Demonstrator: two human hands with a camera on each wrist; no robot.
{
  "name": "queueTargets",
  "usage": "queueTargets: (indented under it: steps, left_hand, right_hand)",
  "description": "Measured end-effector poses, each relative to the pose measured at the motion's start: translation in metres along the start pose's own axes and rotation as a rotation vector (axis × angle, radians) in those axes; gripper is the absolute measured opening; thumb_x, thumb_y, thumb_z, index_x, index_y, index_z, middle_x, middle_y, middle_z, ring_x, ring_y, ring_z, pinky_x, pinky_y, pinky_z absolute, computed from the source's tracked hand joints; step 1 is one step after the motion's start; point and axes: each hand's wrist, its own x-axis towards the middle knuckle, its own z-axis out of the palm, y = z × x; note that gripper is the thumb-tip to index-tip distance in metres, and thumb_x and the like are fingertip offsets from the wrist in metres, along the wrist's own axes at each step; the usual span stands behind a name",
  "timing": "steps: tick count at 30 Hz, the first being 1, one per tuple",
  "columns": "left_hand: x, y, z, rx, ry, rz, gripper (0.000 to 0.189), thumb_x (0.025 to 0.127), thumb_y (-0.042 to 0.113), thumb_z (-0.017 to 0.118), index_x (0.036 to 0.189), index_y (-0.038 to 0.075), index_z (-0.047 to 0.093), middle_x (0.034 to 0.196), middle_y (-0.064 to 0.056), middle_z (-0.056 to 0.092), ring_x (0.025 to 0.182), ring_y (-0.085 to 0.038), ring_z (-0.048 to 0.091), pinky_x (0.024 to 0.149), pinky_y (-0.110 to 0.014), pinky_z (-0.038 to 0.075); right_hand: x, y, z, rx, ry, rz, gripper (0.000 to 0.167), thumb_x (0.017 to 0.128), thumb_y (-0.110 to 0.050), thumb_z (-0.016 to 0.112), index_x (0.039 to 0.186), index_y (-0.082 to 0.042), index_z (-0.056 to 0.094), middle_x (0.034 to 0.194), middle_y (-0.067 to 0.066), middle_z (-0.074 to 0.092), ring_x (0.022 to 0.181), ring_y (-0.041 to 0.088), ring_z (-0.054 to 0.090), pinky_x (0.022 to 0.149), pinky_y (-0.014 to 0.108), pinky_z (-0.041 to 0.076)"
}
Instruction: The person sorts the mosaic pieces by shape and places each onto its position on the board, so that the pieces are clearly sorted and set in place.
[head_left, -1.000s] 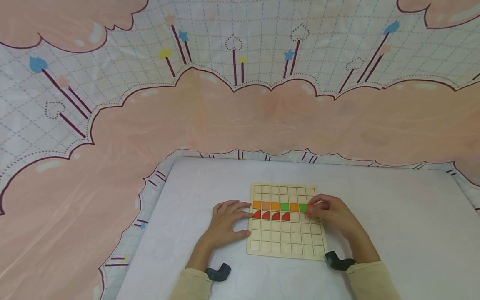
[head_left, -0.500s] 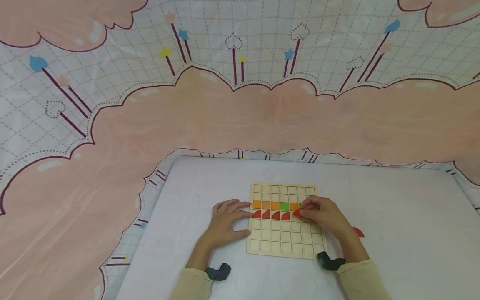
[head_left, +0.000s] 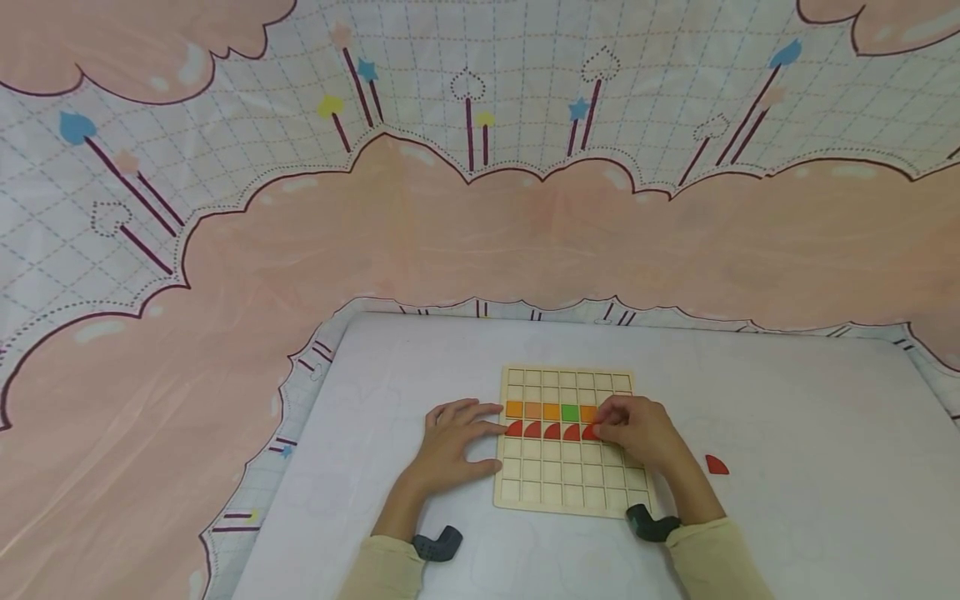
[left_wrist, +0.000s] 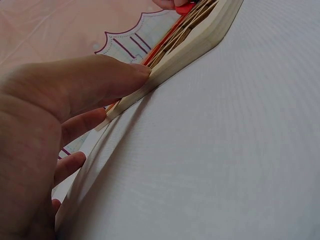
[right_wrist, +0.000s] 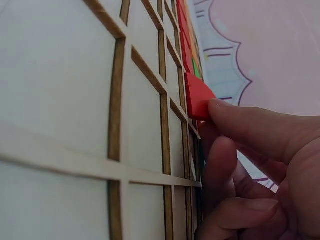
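A wooden grid board (head_left: 551,475) lies on the table. In one row sit orange and green square tiles (head_left: 569,412); the row below carries red quarter-circle tiles (head_left: 552,431) from its left end. My right hand (head_left: 641,429) pinches a red quarter-circle tile (right_wrist: 200,97) between thumb and forefinger, at the fifth cell of that row, and covers the row's right end in the head view. At the board's left edge, my left hand (head_left: 453,446) rests with fingers spread and extended. Its thumb (left_wrist: 107,80) touches the wooden rim in the left wrist view.
One loose red quarter-circle tile (head_left: 717,465) lies on the white table (head_left: 825,433), right of the board beyond my right forearm. Each wrist wears a dark device, the right one (head_left: 652,525) near the board's lower right corner. A patterned cloth (head_left: 525,242) hangs behind.
My right hand has moved left from the board's right edge, bringing the red quarter-circle tile to the fifth cell. The loose red tile has come into view. My left hand stays put.
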Motion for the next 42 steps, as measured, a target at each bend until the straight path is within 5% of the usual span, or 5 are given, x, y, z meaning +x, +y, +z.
queueTargets:
  steps: [42]
  left_hand:
    - [0.0004,0.0024,-0.0012,0.012,-0.003,-0.009,0.047,0.082,0.046,0.074,0.127,0.035,0.07,0.151,0.012,0.054,0.147,-0.022,0.036,0.116,-0.059,0.018]
  right_hand:
    - [-0.0032,0.0008,-0.0005,-0.014,-0.017,0.042,0.019,0.079,-0.013,0.085,0.095,-0.011,0.075,0.078,0.002,0.063,0.075,0.018,0.054,0.066,0.03,0.043]
